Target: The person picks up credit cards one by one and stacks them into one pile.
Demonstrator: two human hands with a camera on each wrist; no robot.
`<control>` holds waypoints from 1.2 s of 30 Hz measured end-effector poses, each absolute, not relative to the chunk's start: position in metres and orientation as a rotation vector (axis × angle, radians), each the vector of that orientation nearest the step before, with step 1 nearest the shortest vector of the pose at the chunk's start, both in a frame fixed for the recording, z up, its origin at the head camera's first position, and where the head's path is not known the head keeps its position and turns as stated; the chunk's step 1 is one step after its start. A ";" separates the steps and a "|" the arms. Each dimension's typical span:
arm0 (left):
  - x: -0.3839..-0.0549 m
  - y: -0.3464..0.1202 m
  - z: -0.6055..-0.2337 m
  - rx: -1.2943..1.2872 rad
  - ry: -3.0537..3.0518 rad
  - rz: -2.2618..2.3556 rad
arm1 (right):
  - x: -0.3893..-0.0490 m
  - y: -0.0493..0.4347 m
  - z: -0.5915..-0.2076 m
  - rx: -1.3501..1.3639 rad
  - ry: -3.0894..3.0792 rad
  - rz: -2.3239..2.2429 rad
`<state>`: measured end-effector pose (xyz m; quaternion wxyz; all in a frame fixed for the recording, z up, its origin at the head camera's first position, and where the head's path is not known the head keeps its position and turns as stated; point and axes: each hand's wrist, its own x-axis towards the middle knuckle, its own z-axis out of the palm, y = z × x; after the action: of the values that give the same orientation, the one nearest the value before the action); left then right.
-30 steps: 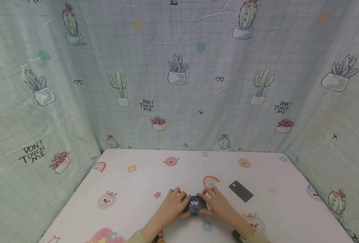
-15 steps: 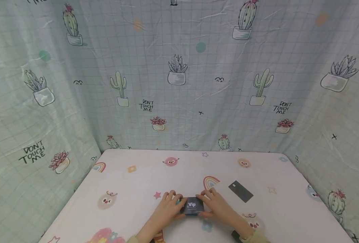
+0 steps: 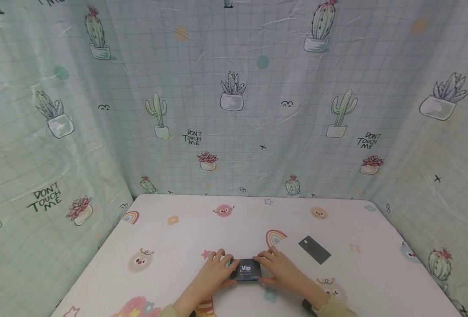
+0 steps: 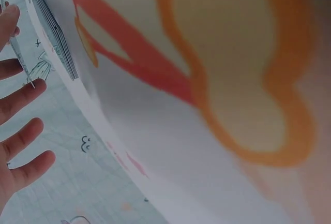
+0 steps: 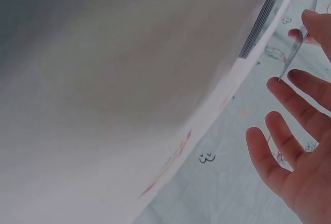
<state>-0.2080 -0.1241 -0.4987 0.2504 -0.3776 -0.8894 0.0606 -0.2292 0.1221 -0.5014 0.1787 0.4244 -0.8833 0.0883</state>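
Between my two hands is a dark card [image 3: 249, 269] with "Vip" printed in white. My left hand [image 3: 212, 274] pinches its left side with thumb and fingers. At the other end, my right hand [image 3: 280, 269] pinches the right side. From the left wrist view, this card [image 4: 19, 58] appears nearly edge-on, above a neat stack of cards [image 4: 56, 30] on the table. The right wrist view also has the thin card [image 5: 294, 56] held off the table, apart from the card stack [image 5: 262, 22]. Lower fingers of both hands are spread and hold nothing.
A black bank card [image 3: 315, 249] with a chip lies on the table right of my right hand. The table [image 3: 202, 237] has a white cartoon-print cover. Cactus-print cloth [image 3: 234, 132] hangs behind and at both sides. A dark strap [image 3: 308, 307] shows at the right wrist.
Both hands and the Vip card have shifted slightly left, and more of the card's face shows between the fingers. The black bank card has stayed in place.
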 end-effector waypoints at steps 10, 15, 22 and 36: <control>-0.212 -0.128 -0.502 -1.058 -2.455 0.191 | -0.231 0.119 -0.502 1.201 -2.590 0.207; -0.212 -0.130 -0.501 -1.078 -2.494 0.203 | -0.232 0.116 -0.504 1.209 -2.626 0.166; -0.212 -0.130 -0.501 -1.099 -2.508 0.237 | -0.233 0.113 -0.506 1.199 -2.703 0.142; -0.216 -0.128 -0.498 -1.123 -2.542 0.265 | -0.233 0.112 -0.500 1.192 -2.756 0.098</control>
<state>-0.2158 -0.1276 -0.4983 0.1744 -0.3960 -0.8967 0.0935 -0.2334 0.1116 -0.5003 0.0683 0.3959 -0.9152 0.0326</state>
